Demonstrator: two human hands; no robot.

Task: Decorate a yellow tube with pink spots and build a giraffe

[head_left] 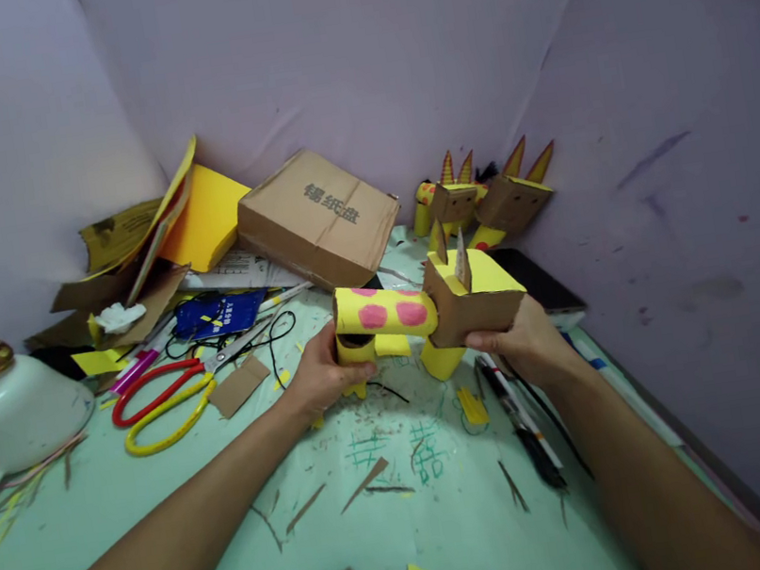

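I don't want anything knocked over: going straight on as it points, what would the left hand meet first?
The yellow spotted toy, which the left hand grips. Beyond it, the line seems to run towards the horned toys by the wall, though depth is hard to judge.

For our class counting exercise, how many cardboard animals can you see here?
3: a spotted animal held by the left hand and right hand; behind it, one back animal and, to its right, another. More could be hidden behind these.
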